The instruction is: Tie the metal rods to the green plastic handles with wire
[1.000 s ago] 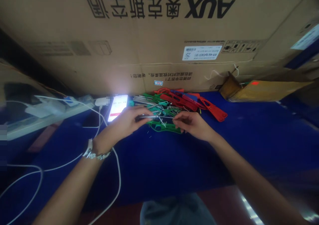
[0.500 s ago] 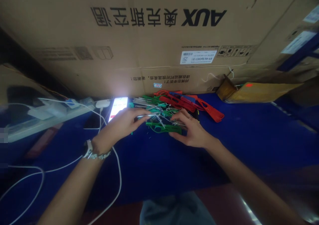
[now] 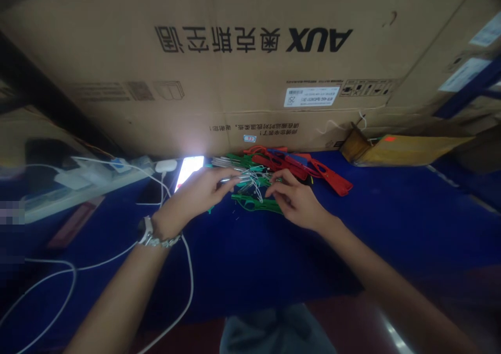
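A heap of green plastic clips [image 3: 256, 203] and red plastic clips [image 3: 313, 169], mixed with thin metal rods and white strings, lies on the blue table cover [image 3: 391, 223]. My left hand [image 3: 199, 192], with a watch at its wrist, has its fingers closed on a thin metal rod [image 3: 240, 177] that sticks out to the right. My right hand [image 3: 295, 200] hovers over the green clips with curled fingers pinching at the strings; what it holds is too small to name.
A lit phone [image 3: 190, 167] lies just left of the heap. White charger cables [image 3: 172, 260] loop past my left wrist to a power strip [image 3: 84, 176]. A large cardboard box [image 3: 250, 67] walls the back. A small brown carton [image 3: 391, 148] lies at the right.
My right hand has moved up and back over the green clips and curled its fingers. The left hand keeps its rod. The camera tipped slightly, shifting the scene.
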Motion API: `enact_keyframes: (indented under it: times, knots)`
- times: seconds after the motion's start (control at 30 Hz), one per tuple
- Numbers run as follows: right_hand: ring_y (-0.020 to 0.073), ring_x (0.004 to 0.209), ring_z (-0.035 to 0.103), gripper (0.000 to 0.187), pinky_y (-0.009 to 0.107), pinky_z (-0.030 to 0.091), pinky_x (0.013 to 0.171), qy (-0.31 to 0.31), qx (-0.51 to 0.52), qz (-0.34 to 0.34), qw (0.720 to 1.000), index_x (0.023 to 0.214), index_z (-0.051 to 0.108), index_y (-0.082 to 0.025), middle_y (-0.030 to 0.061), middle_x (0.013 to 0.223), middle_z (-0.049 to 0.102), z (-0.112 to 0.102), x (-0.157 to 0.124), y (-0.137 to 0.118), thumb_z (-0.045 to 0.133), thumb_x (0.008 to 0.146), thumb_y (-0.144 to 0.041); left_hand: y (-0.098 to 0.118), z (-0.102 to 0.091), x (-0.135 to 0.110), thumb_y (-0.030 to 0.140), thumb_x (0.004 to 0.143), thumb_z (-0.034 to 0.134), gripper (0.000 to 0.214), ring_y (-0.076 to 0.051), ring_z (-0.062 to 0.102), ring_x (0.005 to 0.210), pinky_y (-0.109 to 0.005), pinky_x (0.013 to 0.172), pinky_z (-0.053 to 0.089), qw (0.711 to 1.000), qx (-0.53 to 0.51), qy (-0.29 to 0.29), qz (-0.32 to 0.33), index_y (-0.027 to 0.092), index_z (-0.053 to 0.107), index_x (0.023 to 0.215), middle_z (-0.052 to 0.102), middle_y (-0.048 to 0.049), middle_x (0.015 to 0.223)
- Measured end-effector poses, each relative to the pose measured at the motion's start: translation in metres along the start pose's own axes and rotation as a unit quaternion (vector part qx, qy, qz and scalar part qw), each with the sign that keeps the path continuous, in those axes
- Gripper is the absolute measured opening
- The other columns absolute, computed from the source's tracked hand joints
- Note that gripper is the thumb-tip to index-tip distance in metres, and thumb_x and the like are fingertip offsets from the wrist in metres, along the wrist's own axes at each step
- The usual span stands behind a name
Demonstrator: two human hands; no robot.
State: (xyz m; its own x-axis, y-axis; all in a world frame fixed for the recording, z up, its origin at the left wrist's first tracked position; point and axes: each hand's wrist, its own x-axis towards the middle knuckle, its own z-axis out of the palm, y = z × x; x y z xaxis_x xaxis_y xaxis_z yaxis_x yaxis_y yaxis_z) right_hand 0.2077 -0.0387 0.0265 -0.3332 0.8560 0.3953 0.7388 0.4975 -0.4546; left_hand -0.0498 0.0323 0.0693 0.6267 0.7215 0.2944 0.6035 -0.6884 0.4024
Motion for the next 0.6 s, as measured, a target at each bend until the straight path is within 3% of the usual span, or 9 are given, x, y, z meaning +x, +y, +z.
enact_keyframes:
  times: [0.13,0.27,0.47,0.6]
  knots:
    - [0.0232,0.105,0.064,0.030,0.036,0.056,0.081,-0.030,0.030,0.020,0.999,0.109,0.066,-0.024,0.0085,0.121,0.052,0.004,0.004,-0.004,0.072,0.080,-0.024,0.002,0.007,0.002,0.039,0.099,0.052,0.032,-0.016,0.066,0.066,-0.028,0.063,0.048,1.000,-0.016,0.003,-0.018,0.020,0.073,0.115,0.078,-0.0053,0.093]
    - [0.0201,0.103,0.063,0.015,0.036,0.055,0.091,-0.019,0.075,-0.001,0.997,0.094,0.068,-0.022,0.0066,0.109,0.056,0.014,0.008,0.000,0.068,0.090,-0.036,0.001,0.013,0.001,0.037,0.100,0.050,0.032,-0.017,0.066,0.067,-0.029,0.064,0.048,1.000,-0.005,-0.001,-0.028,0.020,0.072,0.116,0.077,-0.0044,0.086]
    - [0.0183,0.095,0.066,0.014,0.036,0.055,0.087,-0.021,0.078,0.001,0.997,0.091,0.071,-0.021,0.0072,0.111,0.060,0.021,0.002,0.011,0.063,0.094,-0.033,-0.007,0.015,-0.009,0.039,0.100,0.052,0.030,-0.016,0.062,0.058,-0.028,0.056,0.044,0.998,0.027,-0.021,-0.050,0.020,0.068,0.117,0.074,-0.0031,0.079]
    - [0.0183,0.092,0.069,0.012,0.033,0.056,0.080,-0.025,0.039,0.021,0.999,0.089,0.073,-0.021,0.0063,0.111,0.065,0.022,-0.006,0.014,0.069,0.090,-0.033,-0.023,0.021,-0.014,0.034,0.100,0.053,0.021,-0.018,0.068,0.081,-0.030,0.072,0.050,0.999,0.008,-0.034,0.001,0.022,0.066,0.111,0.075,-0.0051,0.104]
